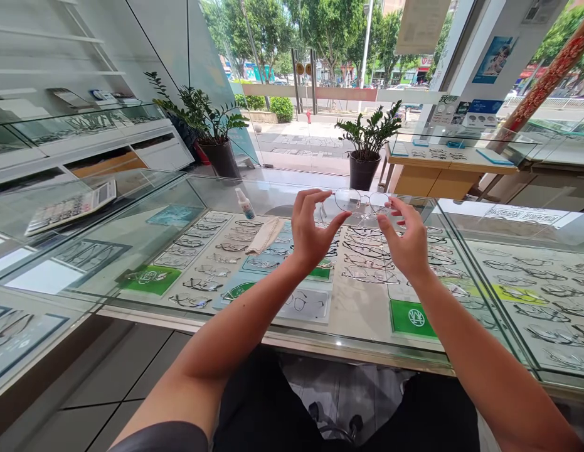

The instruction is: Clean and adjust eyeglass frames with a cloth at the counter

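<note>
A pair of thin-rimmed eyeglasses [364, 199] is raised above the glass counter, its lenses facing me. My left hand [313, 229] pinches the left side of the frame between thumb and fingers. On the other side, my right hand [407, 235] grips the right edge with its fingers curled. Beneath the hands, under the glass top, lie rows of eyeglasses [369, 258]. To the left of my left hand, a folded beige cloth [264, 236] and a small white spray bottle [245, 204] are on the counter.
A calculator [75, 206] sits on the counter at the left. Green display cards [411, 318] lie inside the glass case. Potted plants [364, 169] stand beyond the counter, before a large window. A wooden display table [442, 179] is at the back right.
</note>
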`<action>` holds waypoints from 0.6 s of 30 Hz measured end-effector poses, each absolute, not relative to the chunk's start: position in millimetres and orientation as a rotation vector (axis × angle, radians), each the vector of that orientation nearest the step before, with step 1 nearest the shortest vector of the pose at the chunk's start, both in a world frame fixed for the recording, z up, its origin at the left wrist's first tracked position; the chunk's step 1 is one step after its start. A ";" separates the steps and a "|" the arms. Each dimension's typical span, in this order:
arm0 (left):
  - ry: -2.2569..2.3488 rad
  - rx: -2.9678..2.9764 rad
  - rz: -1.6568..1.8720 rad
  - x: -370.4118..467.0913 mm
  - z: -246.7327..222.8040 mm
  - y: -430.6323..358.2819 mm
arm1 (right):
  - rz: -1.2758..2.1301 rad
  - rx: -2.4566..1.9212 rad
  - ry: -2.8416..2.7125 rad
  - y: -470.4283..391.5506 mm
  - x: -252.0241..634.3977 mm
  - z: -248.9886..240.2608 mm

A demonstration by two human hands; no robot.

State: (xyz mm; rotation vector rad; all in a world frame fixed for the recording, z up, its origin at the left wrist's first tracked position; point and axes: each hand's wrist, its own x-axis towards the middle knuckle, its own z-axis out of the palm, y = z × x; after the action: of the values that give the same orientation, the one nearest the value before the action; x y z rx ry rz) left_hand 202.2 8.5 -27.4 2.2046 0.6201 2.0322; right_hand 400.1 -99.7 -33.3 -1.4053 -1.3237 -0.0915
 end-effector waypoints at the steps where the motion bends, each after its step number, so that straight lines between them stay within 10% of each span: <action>1: 0.627 2.208 2.036 202.3 -27.4 8.6 | -0.092 -1.402 -1.324 -99.8 400.1 -33.4; 18: 0.625 2.148 1.986 204.0 -27.9 9.7 | -0.168 -1.370 -1.293 -101.3 398.8 -29.7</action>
State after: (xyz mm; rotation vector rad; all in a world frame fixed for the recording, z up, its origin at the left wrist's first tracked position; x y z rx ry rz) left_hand 204.0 9.7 -27.9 2.1478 0.6250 1.9859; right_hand 398.8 -101.3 -29.7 -1.3695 -1.2935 -0.1679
